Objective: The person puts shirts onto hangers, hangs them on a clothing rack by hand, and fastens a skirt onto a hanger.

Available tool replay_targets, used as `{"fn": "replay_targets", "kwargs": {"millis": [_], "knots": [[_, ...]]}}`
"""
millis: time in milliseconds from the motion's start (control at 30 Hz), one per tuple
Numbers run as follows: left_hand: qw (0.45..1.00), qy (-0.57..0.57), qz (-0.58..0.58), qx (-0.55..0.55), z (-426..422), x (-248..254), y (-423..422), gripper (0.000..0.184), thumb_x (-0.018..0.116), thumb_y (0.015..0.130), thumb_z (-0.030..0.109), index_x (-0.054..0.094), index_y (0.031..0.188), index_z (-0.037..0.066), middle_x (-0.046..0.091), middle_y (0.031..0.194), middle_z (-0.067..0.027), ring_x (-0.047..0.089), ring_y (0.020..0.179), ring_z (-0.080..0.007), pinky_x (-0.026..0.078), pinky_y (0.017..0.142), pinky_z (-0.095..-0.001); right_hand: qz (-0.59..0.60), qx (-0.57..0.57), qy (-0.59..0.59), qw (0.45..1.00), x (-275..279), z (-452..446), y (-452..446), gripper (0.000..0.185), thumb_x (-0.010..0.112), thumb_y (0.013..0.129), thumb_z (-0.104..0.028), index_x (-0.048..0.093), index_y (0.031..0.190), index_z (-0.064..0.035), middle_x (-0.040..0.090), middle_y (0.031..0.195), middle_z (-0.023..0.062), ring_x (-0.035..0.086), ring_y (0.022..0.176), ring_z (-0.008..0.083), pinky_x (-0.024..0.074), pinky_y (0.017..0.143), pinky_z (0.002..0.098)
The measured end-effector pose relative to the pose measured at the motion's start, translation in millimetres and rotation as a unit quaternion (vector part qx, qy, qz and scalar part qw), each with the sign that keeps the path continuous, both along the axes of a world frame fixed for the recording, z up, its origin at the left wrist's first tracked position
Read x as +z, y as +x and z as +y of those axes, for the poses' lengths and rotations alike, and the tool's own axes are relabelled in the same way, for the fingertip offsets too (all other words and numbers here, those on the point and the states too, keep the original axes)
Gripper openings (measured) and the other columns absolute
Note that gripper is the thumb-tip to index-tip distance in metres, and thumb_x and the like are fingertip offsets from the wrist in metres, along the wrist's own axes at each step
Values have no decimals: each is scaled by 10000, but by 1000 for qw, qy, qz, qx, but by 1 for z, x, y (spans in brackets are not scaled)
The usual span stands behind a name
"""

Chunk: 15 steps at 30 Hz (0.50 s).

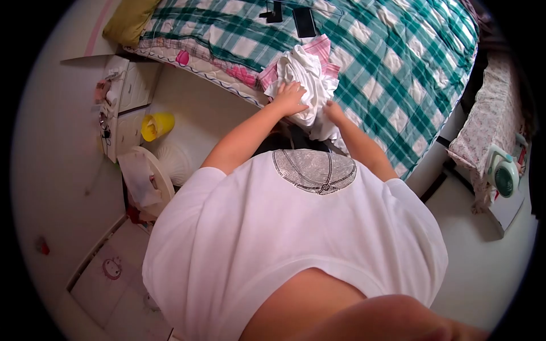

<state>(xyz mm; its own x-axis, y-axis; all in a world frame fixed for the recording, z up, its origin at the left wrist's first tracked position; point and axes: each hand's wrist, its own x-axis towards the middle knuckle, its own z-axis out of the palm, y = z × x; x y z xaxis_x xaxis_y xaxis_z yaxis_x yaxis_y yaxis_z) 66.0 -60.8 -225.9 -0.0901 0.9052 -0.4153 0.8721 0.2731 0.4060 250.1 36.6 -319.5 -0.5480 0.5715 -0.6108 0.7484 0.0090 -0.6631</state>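
Note:
A bunched white garment (301,71), its exact kind hidden by the folds, lies at the bed's edge on a pink-and-white checked cloth (319,48). My left hand (291,98) rests on the garment's near left side with its fingers stretched out and apart. At the garment's right edge, my right hand (334,112) is closed on the white fabric, and part of the fabric hangs down beside it over the bed's edge. Most of the right fingers are hidden.
A green-and-white plaid quilt (392,74) covers the bed; a black phone (304,23) lies on it. Left stand a yellow bin (157,126), white drawers (136,85) and a round white stool (162,176). A small fan (503,173) is at right.

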Motion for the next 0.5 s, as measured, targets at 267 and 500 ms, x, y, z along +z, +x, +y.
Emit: {"fn": "replay_targets", "kwargs": {"millis": [267, 500], "knots": [[998, 45, -33, -35, 35, 35, 8, 836, 679, 633, 432, 296, 1292, 88, 342, 1292, -137, 391, 1150, -311, 308, 950, -426, 300, -281, -223, 884, 160, 51, -3, 272, 447, 786, -150, 593, 990, -45, 621, 848, 34, 580, 710, 121, 449, 621, 247], [976, 135, -171, -4, 82, 56, 0, 578, 692, 662, 260, 460, 1157, 72, 476, 1139, -139, 456, 1076, -286, 381, 890, -347, 366, -296, -201, 859, 264, 48, 34, 350, 391, 767, -61, 541, 1081, -21, 596, 914, 34, 578, 757, 97, 477, 664, 237]]}}
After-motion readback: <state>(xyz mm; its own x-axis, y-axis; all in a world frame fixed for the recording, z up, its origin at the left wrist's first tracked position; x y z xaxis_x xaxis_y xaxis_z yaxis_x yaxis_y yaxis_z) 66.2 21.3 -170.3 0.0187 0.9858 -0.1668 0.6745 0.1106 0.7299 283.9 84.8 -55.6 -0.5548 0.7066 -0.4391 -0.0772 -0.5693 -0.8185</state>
